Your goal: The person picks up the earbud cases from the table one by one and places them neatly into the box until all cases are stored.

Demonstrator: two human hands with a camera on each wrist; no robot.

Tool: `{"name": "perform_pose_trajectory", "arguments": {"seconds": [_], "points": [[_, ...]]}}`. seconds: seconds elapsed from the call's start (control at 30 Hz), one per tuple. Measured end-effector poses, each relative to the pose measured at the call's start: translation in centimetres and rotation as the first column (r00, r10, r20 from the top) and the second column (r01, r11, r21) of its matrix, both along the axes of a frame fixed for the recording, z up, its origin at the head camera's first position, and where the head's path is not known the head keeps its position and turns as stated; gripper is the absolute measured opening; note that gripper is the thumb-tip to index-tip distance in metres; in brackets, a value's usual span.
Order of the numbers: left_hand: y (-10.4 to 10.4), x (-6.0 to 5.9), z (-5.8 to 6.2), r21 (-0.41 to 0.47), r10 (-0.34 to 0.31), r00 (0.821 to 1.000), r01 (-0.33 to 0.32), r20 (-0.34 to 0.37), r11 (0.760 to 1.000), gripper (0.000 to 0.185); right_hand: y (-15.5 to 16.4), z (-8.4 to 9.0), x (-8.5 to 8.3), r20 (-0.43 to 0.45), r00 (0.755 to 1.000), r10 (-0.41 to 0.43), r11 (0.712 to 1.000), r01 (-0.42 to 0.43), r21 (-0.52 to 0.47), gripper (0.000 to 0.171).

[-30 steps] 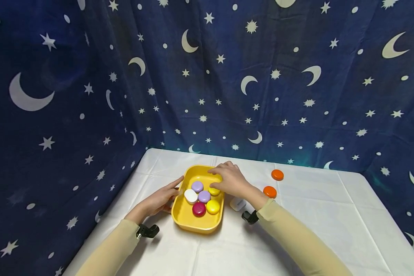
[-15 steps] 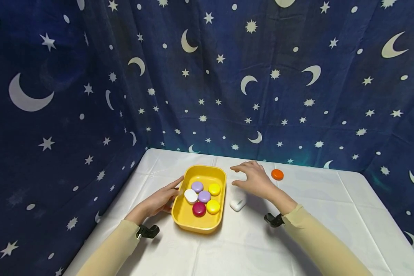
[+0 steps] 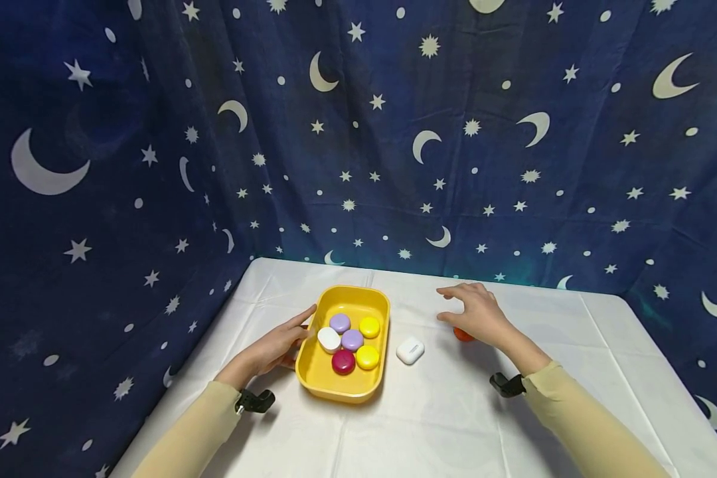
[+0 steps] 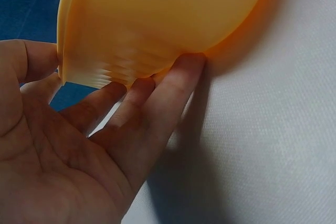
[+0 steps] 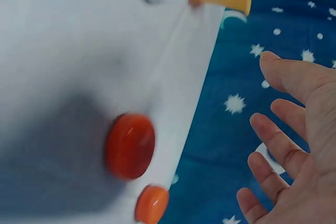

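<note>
My left hand (image 3: 279, 344) holds the left wall of a yellow tray (image 3: 336, 390), thumb at the rim and fingertips against the outside (image 4: 126, 30). Inside the tray lie glossy round pieces: two lilac (image 3: 352, 340), two yellow (image 3: 367, 358), one dark red (image 3: 343, 362) and one white (image 3: 329, 340). Further right, my right hand (image 3: 477, 312) hovers over the table with spread fingers and nothing in them. Beneath it, an orange round piece (image 3: 463, 335) is partly hidden in the head view. The right wrist view shows it (image 5: 131, 146) and a second orange piece (image 5: 152, 204).
A white earbud case (image 3: 410, 350) lies on the white-covered table (image 3: 358, 438), between the tray and my right hand. Dark blue cloth (image 3: 394, 133) with moons and stars hangs behind the table and along its left side.
My right hand has come out from over the tray and moved right, to above the orange pieces, uncovering the earbud case. The left hand has stayed at the tray.
</note>
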State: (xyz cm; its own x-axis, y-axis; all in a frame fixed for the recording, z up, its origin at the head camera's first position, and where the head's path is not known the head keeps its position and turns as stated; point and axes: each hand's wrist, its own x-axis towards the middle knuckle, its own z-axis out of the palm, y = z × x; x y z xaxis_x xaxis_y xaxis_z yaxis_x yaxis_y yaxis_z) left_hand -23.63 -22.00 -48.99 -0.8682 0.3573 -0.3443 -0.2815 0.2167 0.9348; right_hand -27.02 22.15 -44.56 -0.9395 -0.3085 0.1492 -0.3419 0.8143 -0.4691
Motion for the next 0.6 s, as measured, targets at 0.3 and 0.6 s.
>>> {"name": "perform_pose_trajectory", "arguments": {"seconds": [0.3, 0.6], "points": [[-0.1, 0.0, -0.1, 0.008, -0.008, 1.0, 0.008, -0.003, 1.0, 0.066, 2.8, -2.1, -0.2, 0.004, 0.999, -0.037, 0.999, 0.037, 0.021, 0.06], [-0.1, 0.0, -0.2, 0.004, -0.009, 1.0, 0.009, -0.004, 1.0, 0.066, 4.4, -3.3, 0.1, 0.052, 0.996, -0.071, 0.996, 0.068, 0.052, 0.06]]}}
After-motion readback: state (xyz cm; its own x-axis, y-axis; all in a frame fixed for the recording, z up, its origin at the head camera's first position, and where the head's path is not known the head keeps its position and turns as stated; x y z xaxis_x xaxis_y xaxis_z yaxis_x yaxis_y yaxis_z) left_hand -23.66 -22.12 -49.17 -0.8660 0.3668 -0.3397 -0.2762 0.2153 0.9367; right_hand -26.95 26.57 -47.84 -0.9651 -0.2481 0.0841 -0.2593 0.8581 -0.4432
